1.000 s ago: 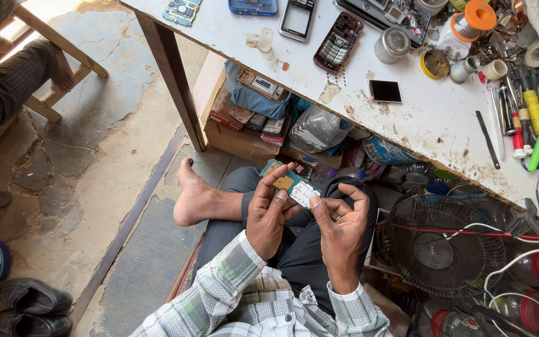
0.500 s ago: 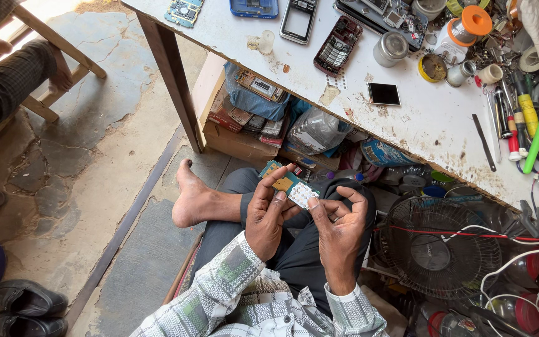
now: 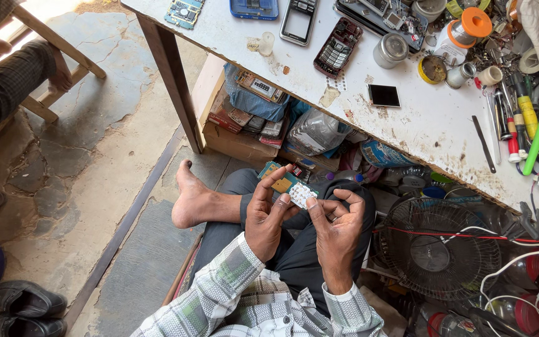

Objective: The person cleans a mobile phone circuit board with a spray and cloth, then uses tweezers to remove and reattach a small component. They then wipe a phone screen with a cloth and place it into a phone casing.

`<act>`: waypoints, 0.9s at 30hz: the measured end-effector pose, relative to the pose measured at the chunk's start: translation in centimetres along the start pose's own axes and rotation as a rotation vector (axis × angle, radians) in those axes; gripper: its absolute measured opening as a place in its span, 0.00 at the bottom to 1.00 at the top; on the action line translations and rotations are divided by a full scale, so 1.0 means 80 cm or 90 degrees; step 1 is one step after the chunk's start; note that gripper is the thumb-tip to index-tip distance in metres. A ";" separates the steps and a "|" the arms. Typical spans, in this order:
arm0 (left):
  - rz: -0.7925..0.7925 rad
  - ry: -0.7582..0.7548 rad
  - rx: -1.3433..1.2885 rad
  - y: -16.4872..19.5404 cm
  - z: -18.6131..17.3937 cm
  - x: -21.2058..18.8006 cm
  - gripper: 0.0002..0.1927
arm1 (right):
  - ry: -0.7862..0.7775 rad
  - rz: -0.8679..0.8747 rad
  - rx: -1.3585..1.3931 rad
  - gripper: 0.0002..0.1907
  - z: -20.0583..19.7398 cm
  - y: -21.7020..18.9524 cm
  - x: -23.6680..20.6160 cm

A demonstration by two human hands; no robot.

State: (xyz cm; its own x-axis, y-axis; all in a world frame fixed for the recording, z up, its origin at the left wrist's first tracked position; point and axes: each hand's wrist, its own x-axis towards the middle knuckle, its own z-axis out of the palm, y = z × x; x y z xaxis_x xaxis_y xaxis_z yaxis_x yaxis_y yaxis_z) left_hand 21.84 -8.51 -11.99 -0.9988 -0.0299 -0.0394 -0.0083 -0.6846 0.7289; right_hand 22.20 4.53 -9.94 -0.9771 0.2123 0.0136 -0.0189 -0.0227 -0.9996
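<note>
Circuit board (image 3: 280, 182) green-gold with white keypad sheet (image 3: 301, 195); shirt sleeves (image 3: 232, 284) white-green-grey check; desk (image 3: 419, 112) white, stained; above it, orange-lidded jar (image 3: 467, 26), green pen (image 3: 536, 138).

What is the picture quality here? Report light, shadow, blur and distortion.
Head view: even daylight, a brighter washed-out patch at the top left; soft shade under the table; left hand, right hand and the small circuit board they hold look sharp; wide-lens bending leans the table edge; no clear motion blur.

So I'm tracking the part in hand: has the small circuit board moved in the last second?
No. The small circuit board stays above the knee, just below the table edge.
</note>
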 end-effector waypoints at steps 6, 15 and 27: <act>0.008 -0.012 -0.004 -0.001 -0.001 0.000 0.26 | -0.004 -0.017 -0.013 0.25 -0.001 0.003 0.000; 0.011 -0.010 0.005 0.001 -0.001 -0.001 0.25 | -0.007 -0.022 -0.021 0.25 0.000 0.005 0.000; 0.010 -0.003 0.045 0.007 0.003 0.004 0.25 | 0.006 0.003 0.016 0.24 0.001 -0.001 0.003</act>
State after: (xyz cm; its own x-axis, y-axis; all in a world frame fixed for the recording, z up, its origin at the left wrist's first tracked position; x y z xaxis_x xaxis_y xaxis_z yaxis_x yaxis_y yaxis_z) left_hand 21.54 -8.70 -11.46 -0.9991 -0.0364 -0.0239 0.0044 -0.6314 0.7754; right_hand 21.94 4.48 -9.85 -0.9752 0.2212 0.0089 -0.0201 -0.0482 -0.9986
